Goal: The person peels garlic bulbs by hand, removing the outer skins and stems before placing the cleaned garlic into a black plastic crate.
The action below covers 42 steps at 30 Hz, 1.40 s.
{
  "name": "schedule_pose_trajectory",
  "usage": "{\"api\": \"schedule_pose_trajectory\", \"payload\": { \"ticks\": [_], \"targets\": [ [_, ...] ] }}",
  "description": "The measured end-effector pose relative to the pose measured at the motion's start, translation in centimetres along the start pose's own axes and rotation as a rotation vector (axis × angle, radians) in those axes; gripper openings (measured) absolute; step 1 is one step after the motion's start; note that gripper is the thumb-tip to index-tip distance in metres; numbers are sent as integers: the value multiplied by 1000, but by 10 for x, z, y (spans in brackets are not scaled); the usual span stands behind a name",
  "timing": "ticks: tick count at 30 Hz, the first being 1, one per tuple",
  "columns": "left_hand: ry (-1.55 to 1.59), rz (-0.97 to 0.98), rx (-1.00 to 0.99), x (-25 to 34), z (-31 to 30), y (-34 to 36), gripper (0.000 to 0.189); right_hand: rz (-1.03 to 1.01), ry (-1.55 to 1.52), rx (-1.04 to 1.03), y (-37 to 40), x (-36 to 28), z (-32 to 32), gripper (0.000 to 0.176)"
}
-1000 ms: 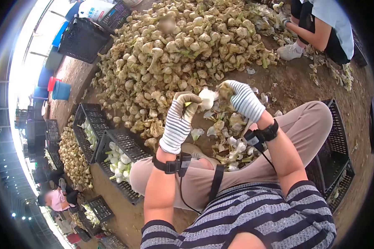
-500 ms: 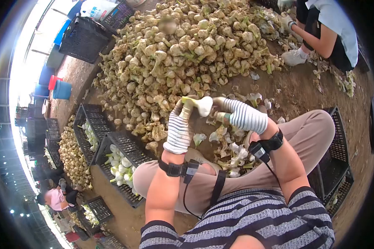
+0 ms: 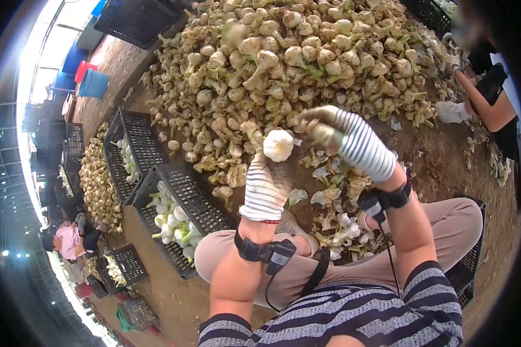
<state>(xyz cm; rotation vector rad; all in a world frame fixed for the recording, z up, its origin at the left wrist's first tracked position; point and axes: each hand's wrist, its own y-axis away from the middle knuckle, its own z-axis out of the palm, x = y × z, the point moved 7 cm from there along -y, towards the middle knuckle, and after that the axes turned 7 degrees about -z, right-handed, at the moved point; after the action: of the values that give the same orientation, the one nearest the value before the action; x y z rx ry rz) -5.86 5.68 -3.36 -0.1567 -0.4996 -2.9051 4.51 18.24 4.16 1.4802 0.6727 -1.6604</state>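
Observation:
A peeled white garlic bulb [image 3: 278,146] is in my left hand [image 3: 265,182], which wears a striped knit glove and is closed around it. Its round white side faces up. My right hand [image 3: 353,139], gloved the same way, is to the right of the bulb and apart from it. Its fingers are stretched toward the heap, somewhat blurred, and no object shows in them. Beyond both hands rises a large heap of unpeeled garlic [image 3: 295,63]. Stripped garlic skins [image 3: 344,228] lie on the ground between my legs.
A black crate [image 3: 197,202] with peeled garlic [image 3: 171,222] stands by my left knee, another crate [image 3: 134,144] beyond it. Blue [image 3: 94,84] and red buckets stand far left. A person's gloved hand [image 3: 455,61] is at the heap's right side. Another crate is behind my right knee.
My right hand has moved away from the bulb, up and to the right. My left hand has turned the bulb, so its stem no longer points left. The view has shifted.

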Motion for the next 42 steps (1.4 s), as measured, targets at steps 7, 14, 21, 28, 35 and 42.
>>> {"api": "schedule_pose_trajectory", "payload": {
  "ticks": [7,14,21,28,35,42],
  "targets": [
    [-70,3,371,-1,-7,-3,41,-372,508,-98,24,3,32,17],
    [-112,-52,203,-22,44,-7,32,-316,512,304,-26,36,-68,24],
    [-431,70,410,-9,25,10,22,-253,1197,515,-126,40,-122,51],
    [-675,83,431,-15,35,2,36,-344,437,423,-104,46,-110,42],
    [-930,34,177,-47,70,-8,44,-238,67,271,39,25,-28,52],
    [-1198,280,-11,-63,101,29,52,-232,-250,95,85,11,-36,50]
  ]
}}
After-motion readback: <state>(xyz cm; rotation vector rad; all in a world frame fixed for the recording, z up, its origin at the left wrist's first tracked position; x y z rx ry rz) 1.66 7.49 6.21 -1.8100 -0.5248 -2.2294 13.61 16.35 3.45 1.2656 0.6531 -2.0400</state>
